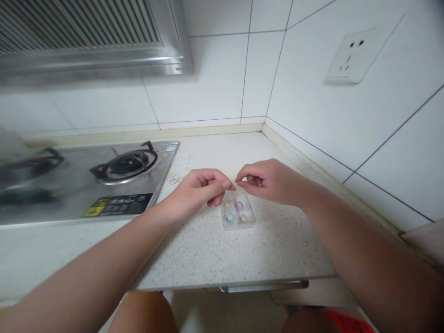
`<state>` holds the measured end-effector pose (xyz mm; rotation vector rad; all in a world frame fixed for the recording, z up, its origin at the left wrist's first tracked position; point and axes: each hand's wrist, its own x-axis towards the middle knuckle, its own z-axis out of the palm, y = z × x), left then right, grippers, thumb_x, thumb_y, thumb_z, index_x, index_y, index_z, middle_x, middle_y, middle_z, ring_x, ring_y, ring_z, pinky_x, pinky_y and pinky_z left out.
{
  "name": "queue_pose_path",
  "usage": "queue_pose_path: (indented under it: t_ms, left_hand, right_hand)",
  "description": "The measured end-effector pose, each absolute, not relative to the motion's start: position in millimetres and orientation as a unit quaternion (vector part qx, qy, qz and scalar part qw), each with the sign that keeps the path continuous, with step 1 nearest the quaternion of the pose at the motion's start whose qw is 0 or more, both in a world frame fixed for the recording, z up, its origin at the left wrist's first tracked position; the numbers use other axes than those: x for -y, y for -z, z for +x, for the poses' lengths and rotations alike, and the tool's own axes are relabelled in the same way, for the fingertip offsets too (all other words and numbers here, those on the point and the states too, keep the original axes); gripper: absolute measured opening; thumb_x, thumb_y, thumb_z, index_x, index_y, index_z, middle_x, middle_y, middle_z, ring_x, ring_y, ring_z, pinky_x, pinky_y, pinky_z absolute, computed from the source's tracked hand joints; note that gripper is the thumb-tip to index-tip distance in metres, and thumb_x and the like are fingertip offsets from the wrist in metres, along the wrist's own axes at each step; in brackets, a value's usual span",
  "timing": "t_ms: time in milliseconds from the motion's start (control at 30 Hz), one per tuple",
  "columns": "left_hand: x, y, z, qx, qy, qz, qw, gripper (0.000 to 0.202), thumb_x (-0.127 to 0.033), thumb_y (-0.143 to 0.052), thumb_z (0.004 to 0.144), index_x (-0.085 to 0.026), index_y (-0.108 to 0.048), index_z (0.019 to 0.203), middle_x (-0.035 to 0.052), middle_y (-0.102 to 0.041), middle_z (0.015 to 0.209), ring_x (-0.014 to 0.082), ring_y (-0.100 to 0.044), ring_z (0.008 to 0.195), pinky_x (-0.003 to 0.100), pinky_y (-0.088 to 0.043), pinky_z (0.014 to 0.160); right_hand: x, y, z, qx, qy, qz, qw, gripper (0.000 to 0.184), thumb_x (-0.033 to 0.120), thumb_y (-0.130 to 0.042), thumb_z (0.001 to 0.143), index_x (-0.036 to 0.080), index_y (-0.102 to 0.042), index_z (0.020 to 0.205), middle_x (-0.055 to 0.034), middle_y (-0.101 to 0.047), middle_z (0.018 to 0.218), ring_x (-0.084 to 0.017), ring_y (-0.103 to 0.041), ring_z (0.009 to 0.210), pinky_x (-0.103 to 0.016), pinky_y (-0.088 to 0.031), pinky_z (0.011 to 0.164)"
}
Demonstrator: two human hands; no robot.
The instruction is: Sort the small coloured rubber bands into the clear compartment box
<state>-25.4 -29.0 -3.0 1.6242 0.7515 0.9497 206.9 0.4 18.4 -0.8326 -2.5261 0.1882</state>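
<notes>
Worktop of pale speckled stone (277, 249) fills the lower half of the view and runs into the corner of a white tiled wall (215, 78). A stainless-steel gas hob (48, 210) takes up its left end under a ribbed steel extractor hood (86, 41), and a white wall socket (354, 55) sits high on the right. The left hand (197, 187) and the right hand (274, 180) meet over the middle of the worktop, each with thumb and forefinger pinched closed and the tips almost touching. Whatever lies between them is too small to make out, so I cannot tell what they hold. Directly below them, well back from the front edge, lies a small clear plastic box with four compartments (233, 227), its lid off or not visible. Each compartment already holds one coil of thin elastic bands: yellow (227, 204), pink (239, 204), teal (229, 217) and reddish brown (243, 218). By that measure the filling looks well advanced, though a few loose coloured bands (175, 178) still lie on the worktop beside the hob's right edge, near the left hand. Nothing stands between the hands, those bands and the box.
</notes>
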Motion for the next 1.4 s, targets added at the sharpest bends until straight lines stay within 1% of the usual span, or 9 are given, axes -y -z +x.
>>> queue_pose_path:
  t_ms: [200, 367, 700, 800, 900, 1067, 1233, 1400]
  left_hand:
    - [30.9, 1.9, -26.1, -0.297, -0.394, 0.681, 0.541, 0.02, -0.035, -0.072, 0.087, -0.015, -0.071, 0.084, -0.0038, -0.057, 0.056, 0.0065, -0.046, 0.051, 0.019, -0.034, 0.05]
    - [31.1, -1.8, -23.5, -0.292, -0.395, 0.681, 0.543, 0.015, -0.03, -0.075, 0.084, -0.015, -0.072, 0.082, -0.003, -0.06, 0.062, 0.0057, -0.049, 0.053, 0.018, -0.037, 0.05]
    - [30.5, 0.9, -24.9, -0.301, -0.396, 0.674, 0.546, 0.018, -0.03, -0.08, 0.078, -0.015, -0.071, 0.078, -0.0023, -0.06, 0.061, 0.0066, -0.049, 0.053, 0.019, -0.037, 0.049]
    - [29.7, 1.0, -26.1, -0.271, -0.423, 0.659, 0.559, 0.017, -0.03, -0.082, 0.076, -0.016, -0.072, 0.077, -0.0009, -0.062, 0.071, 0.0063, -0.048, 0.055, 0.019, -0.037, 0.048]
    - [30.1, -1.7, -25.9, -0.218, -0.457, 0.632, 0.587, 0.014, -0.03, -0.082, 0.076, -0.018, -0.074, 0.078, 0.0008, -0.064, 0.081, 0.0064, -0.05, 0.057, 0.019, -0.038, 0.048]
    - [32.5, -2.9, -25.0, -0.214, -0.46, 0.61, 0.609, 0.015, -0.032, -0.081, 0.078, -0.018, -0.076, 0.08, 0.0002, -0.066, 0.07, 0.0069, -0.05, 0.053, 0.018, -0.039, 0.047]
    - [32.8, -0.5, -26.9, -0.257, -0.431, 0.637, 0.585, 0.017, -0.034, -0.079, 0.08, -0.018, -0.079, 0.087, 0.0017, -0.07, 0.072, 0.0085, -0.053, 0.057, 0.019, -0.04, 0.049]
    - [28.2, -1.6, -28.2, -0.343, -0.375, 0.705, 0.495, 0.017, -0.03, -0.078, 0.079, -0.016, -0.078, 0.088, 0.0024, -0.071, 0.071, 0.0089, -0.053, 0.059, 0.021, -0.039, 0.053]
  right_hand:
    - [-0.2, -19.0, 207.0, 0.923, -0.072, -0.318, 0.203, 0.019, 0.031, -0.058, 0.093, 0.017, -0.07, 0.09, 0.002, -0.059, 0.063, -0.008, -0.047, 0.055, -0.024, -0.03, 0.059]
    - [-0.3, -19.3, 207.8, 0.924, -0.065, -0.322, 0.197, 0.02, 0.033, -0.057, 0.093, 0.017, -0.069, 0.089, 0.0024, -0.059, 0.062, -0.008, -0.047, 0.055, -0.024, -0.029, 0.059]
    - [0.4, -19.8, 208.2, 0.923, -0.062, -0.324, 0.195, 0.02, 0.033, -0.057, 0.093, 0.018, -0.07, 0.089, 0.0021, -0.059, 0.062, -0.009, -0.048, 0.055, -0.025, -0.029, 0.059]
    - [2.0, -21.0, 207.4, 0.923, -0.068, -0.328, 0.19, 0.019, 0.032, -0.057, 0.093, 0.019, -0.071, 0.09, 0.0017, -0.06, 0.063, -0.01, -0.048, 0.056, -0.025, -0.03, 0.059]
    - [2.2, -21.7, 207.0, 0.92, -0.073, -0.337, 0.188, 0.018, 0.03, -0.057, 0.092, 0.02, -0.072, 0.09, 0.0011, -0.062, 0.065, -0.01, -0.049, 0.056, -0.026, -0.03, 0.06]
    - [0.8, -21.8, 207.6, 0.918, -0.073, -0.346, 0.18, 0.017, 0.03, -0.058, 0.091, 0.02, -0.072, 0.089, 0.0016, -0.062, 0.064, -0.01, -0.049, 0.055, -0.026, -0.03, 0.06]
    - [1.1, -22.5, 208.1, 0.92, -0.077, -0.343, 0.174, 0.019, 0.031, -0.057, 0.092, 0.02, -0.071, 0.088, 0.0014, -0.06, 0.063, -0.01, -0.047, 0.055, -0.026, -0.028, 0.059]
    - [-0.4, -21.0, 208.0, 0.925, -0.061, -0.339, 0.162, 0.02, 0.033, -0.056, 0.092, 0.019, -0.07, 0.085, 0.0012, -0.059, 0.062, -0.01, -0.046, 0.056, -0.027, -0.026, 0.058]
